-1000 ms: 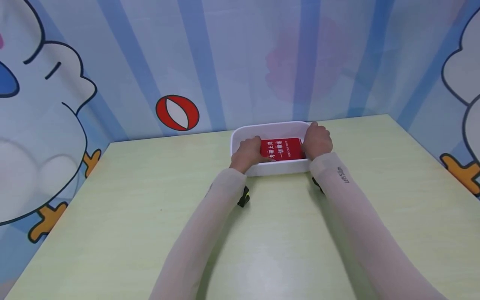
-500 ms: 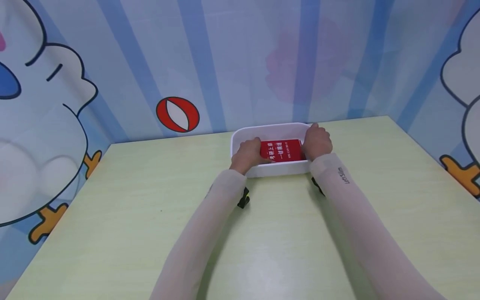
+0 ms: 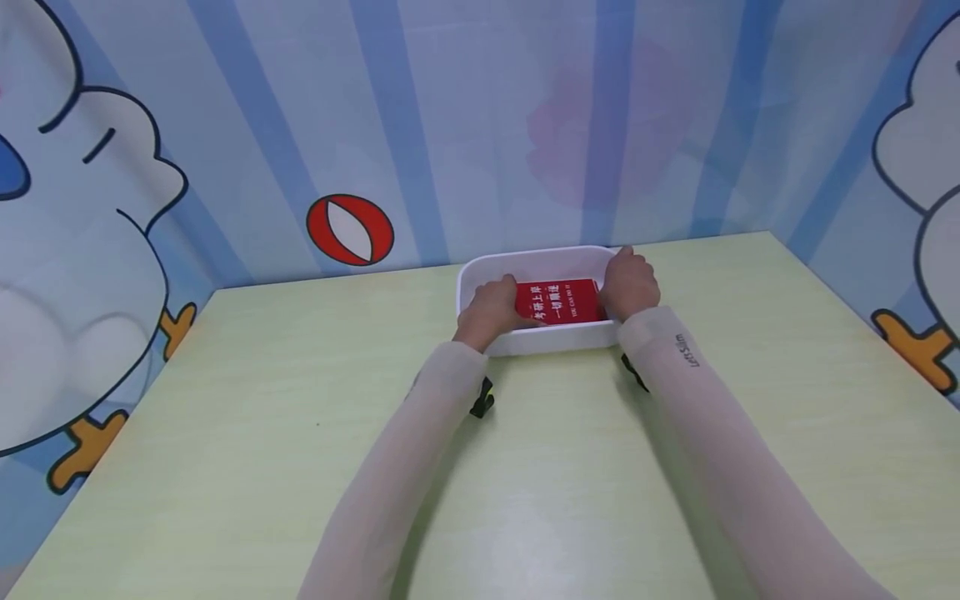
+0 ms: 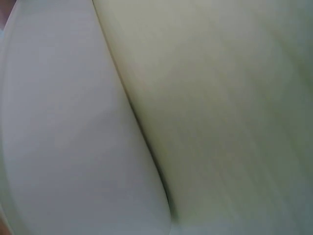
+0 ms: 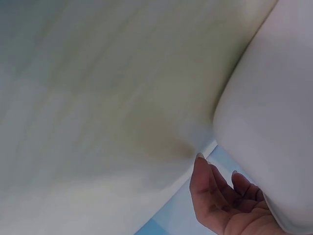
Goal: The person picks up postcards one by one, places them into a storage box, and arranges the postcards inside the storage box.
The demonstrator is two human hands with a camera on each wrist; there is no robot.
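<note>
Pale green table [image 3: 225, 467]; cartoon wall (blue stripes) with red-white ball [image 3: 349, 230].

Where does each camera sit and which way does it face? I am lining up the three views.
Head: high, looking forward and down at the white tray holding the red book; both sleeved arms show.
Left wrist: under the wrist, close on tray wall and table; no hand visible.
Right wrist: the same, plus right hand fingers.
Shared: tray and table.

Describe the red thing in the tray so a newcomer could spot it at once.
On the pale green table, at its far edge by the striped wall, stands a white tray. Inside it, between the left hand and right hand, lies a flat red booklet, the only red thing on the table, printed with white lettering.
</note>
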